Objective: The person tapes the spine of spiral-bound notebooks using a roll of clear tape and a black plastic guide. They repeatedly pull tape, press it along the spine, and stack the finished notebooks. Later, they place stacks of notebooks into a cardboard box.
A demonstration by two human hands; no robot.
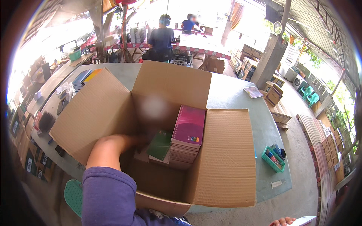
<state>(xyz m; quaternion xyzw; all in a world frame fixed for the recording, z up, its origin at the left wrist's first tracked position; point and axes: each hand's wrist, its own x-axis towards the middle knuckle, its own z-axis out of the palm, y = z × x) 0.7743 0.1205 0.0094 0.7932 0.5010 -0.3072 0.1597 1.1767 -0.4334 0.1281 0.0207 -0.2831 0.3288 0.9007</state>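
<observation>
A large open cardboard box (226, 158) with its flaps spread stands before me. Inside, against its right wall, rises a tall stack of spiral notebooks with a magenta cover (188, 124) on top. To the left of that stack sits a lower pile with a green notebook (160, 145) uppermost. My left hand (142, 141) reaches into the box beside the green notebook; shade hides its fingers. At the lower right edge my right hand (283, 221) curls its fingers over a white flat booklet (304, 221), mostly cut off by the frame.
The box stands on a pale table (230, 88). A green tray (273, 160) with small tools and a thin booklet (253, 92) lie to its right. Stacked books (81, 80) are at the left. A person (161, 39) sits farther back; cartons (273, 94) stand beyond.
</observation>
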